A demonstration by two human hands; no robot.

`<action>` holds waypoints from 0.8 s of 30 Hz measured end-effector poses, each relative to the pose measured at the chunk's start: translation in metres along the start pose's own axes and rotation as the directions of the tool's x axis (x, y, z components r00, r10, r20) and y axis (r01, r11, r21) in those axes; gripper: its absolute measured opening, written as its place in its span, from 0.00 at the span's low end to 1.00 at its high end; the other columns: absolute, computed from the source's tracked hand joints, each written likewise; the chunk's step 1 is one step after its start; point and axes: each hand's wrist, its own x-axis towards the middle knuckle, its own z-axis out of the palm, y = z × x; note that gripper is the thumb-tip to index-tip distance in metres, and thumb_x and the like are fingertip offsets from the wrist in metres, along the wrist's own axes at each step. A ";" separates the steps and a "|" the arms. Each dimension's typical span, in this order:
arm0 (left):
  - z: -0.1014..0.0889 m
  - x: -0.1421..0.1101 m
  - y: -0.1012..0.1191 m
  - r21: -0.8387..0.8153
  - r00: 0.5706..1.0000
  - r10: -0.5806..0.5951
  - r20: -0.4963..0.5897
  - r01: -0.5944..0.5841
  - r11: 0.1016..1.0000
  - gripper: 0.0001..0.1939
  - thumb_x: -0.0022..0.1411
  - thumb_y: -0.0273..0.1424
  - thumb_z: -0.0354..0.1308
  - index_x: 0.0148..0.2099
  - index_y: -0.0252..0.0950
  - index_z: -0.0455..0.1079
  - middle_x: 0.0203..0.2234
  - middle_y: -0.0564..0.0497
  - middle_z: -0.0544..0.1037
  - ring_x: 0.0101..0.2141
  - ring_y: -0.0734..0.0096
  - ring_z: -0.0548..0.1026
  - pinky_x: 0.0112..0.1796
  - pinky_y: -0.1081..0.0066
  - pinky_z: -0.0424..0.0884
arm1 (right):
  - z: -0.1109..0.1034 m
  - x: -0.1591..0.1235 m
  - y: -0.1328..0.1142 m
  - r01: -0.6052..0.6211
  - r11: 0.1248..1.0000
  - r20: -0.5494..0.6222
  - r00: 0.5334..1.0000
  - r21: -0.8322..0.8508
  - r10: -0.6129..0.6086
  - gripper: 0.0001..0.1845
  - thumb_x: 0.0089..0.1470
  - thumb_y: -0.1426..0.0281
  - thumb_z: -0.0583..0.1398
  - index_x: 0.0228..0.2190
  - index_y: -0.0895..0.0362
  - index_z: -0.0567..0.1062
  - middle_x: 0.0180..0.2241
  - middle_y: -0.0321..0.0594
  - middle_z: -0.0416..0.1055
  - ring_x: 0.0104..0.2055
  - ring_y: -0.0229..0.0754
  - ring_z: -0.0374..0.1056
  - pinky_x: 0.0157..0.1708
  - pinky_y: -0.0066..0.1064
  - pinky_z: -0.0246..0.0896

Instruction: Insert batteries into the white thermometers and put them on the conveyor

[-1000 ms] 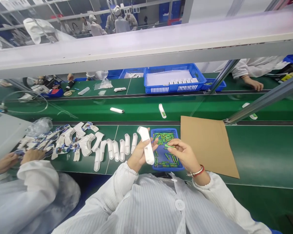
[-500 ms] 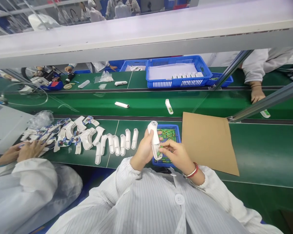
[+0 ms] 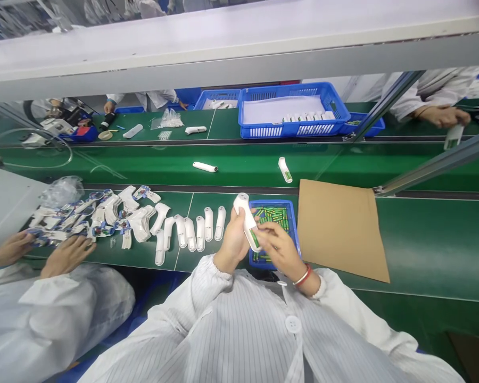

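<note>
My left hand [image 3: 232, 239] is closed round a white thermometer body [image 3: 245, 218], held upright over the near edge of a small blue tray [image 3: 292, 219] of green batteries [image 3: 272, 215]. My right hand [image 3: 277, 246] pinches at the lower end of the thermometer, where a green battery shows in its open compartment. A row of white thermometer bodies [image 3: 193, 231] lies on the green bench just left of my hands.
A brown cardboard sheet [image 3: 339, 229] lies right of the tray. Two thermometers [image 3: 205, 167] lie on the green conveyor beyond. A co-worker's hands [image 3: 66, 254] rest by a pile of white parts [image 3: 99, 218] at left. Blue baskets [image 3: 291, 130] stand across the belt.
My right hand came from the battery tray to the thermometer's lower end. The thermometer tilted more upright and nearer my body. The co-worker's hands at left shifted.
</note>
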 end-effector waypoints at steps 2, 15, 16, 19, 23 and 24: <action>-0.002 0.005 0.004 -0.050 0.998 0.036 -0.051 -0.039 0.998 0.13 0.60 0.39 0.53 0.46 0.40 0.61 0.36 0.50 0.71 0.30 0.76 0.71 0.31 0.74 0.69 | 0.007 0.005 0.029 -0.233 0.967 0.058 0.969 -0.104 0.239 0.19 0.61 0.70 0.46 0.47 0.56 0.71 0.45 0.45 0.69 0.46 0.41 0.65 0.45 0.35 0.63; -0.017 0.006 0.012 -0.068 0.990 0.023 -0.139 -0.033 0.997 0.13 0.60 0.37 0.54 0.47 0.39 0.61 0.38 0.49 0.70 0.30 0.75 0.71 0.32 0.71 0.70 | 0.044 0.003 0.095 -0.430 0.860 0.248 0.833 -0.274 0.495 0.10 0.54 0.80 0.50 0.34 0.63 0.70 0.40 0.54 0.69 0.46 0.45 0.66 0.48 0.39 0.59; -0.017 0.006 0.012 -0.064 0.990 0.035 -0.137 -0.044 0.997 0.14 0.60 0.37 0.54 0.47 0.40 0.61 0.38 0.49 0.70 0.30 0.75 0.71 0.32 0.71 0.70 | 0.039 0.005 0.085 -0.433 0.873 0.239 0.844 -0.223 0.480 0.10 0.57 0.77 0.48 0.37 0.61 0.69 0.42 0.51 0.68 0.44 0.43 0.67 0.46 0.37 0.62; -0.016 0.007 0.012 -0.058 0.991 0.069 -0.111 -0.076 0.995 0.15 0.59 0.38 0.55 0.47 0.40 0.61 0.38 0.50 0.70 0.30 0.76 0.71 0.31 0.73 0.70 | 0.021 0.015 0.050 -0.425 0.883 0.168 0.902 0.199 0.397 0.09 0.59 0.68 0.48 0.39 0.56 0.65 0.40 0.43 0.68 0.37 0.38 0.70 0.38 0.33 0.67; -0.011 0.005 0.010 -0.042 0.993 0.082 -0.086 -0.086 0.995 0.16 0.59 0.38 0.55 0.48 0.40 0.62 0.38 0.49 0.71 0.31 0.75 0.71 0.31 0.73 0.69 | 0.001 0.025 0.008 -0.293 0.641 0.039 0.925 0.709 0.379 0.12 0.49 0.64 0.62 0.34 0.53 0.65 0.31 0.33 0.68 0.28 0.35 0.69 0.30 0.30 0.67; -0.009 0.004 0.009 -0.035 0.993 0.088 -0.081 -0.092 0.995 0.16 0.59 0.39 0.55 0.49 0.41 0.62 0.38 0.49 0.71 0.31 0.75 0.71 0.31 0.74 0.70 | -0.002 0.025 0.002 -0.294 0.613 0.042 0.920 0.733 0.390 0.13 0.47 0.64 0.63 0.33 0.53 0.66 0.29 0.32 0.68 0.27 0.34 0.69 0.28 0.28 0.66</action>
